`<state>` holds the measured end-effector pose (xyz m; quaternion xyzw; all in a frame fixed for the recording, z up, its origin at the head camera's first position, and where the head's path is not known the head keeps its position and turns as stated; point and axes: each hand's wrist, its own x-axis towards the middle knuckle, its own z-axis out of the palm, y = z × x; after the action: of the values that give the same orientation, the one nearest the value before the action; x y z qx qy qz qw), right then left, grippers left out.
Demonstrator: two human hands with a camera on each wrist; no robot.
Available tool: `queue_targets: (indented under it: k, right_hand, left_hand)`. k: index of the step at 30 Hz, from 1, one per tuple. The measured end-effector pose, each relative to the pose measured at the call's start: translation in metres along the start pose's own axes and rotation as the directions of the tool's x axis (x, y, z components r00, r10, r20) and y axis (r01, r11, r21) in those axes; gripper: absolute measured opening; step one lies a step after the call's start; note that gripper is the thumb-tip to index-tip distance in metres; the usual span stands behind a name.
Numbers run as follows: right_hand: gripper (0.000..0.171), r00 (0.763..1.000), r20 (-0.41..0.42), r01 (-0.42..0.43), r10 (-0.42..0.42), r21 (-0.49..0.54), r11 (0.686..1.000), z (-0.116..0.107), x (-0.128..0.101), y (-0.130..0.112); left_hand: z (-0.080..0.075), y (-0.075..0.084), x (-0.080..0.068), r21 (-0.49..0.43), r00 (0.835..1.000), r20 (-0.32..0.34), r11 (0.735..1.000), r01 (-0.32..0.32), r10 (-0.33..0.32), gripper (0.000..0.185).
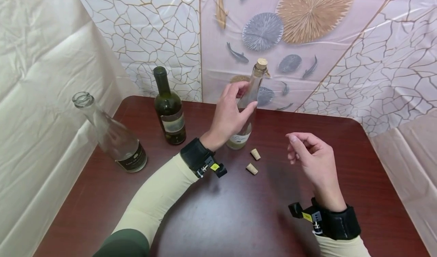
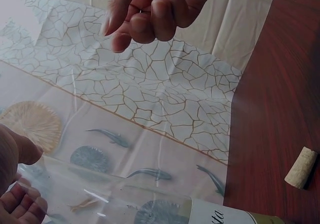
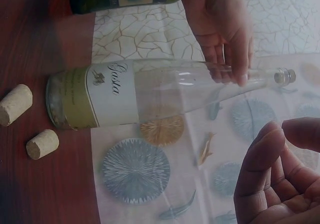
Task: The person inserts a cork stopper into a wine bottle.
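My left hand (image 1: 227, 115) curls round the upper part of a clear glass bottle (image 3: 162, 86), thumb on the near side and fingers reaching behind. The bottle stands upright on the table and bears a white and olive label. A cork (image 1: 261, 63) sits in its mouth, its top sticking out above the rim. To the right, my right hand (image 1: 315, 160) hovers over the table with loosely curled fingers, thumb close to the forefinger and nothing held. Two loose corks lie in front of the bottle, one cork (image 1: 255, 154) slightly behind the other cork (image 1: 252, 169).
A dark green wine bottle (image 1: 170, 111) stands left of the held bottle. Farther left is a clear bottle (image 1: 112, 137) with a black label and an uncorked mouth. Behind the brown table (image 1: 218, 215) hangs a patterned sheet (image 1: 160, 29); pale cloth (image 1: 37, 97) lines the left side.
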<state>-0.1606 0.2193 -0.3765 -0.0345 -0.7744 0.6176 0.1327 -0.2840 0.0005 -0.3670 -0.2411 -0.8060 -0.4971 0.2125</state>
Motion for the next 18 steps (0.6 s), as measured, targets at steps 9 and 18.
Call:
queue_targets:
  k: [9, 18]
  right_hand:
    - [0.030, 1.000, -0.006, -0.028, 0.028, -0.028, 0.999, 0.0012, -0.0011, 0.0053]
    - [0.027, 1.000, 0.006, -0.022, 0.022, -0.027, 0.999, 0.0012, -0.0022, 0.0103]
  left_hand:
    - [0.0048, 0.0004, 0.0079, 0.004, 0.999, 0.040, 1.000, 0.022, -0.022, 0.053]
    - [0.0058, -0.0019, 0.0087, -0.010, 0.998, 0.052, 1.000, 0.029, -0.028, 0.054]
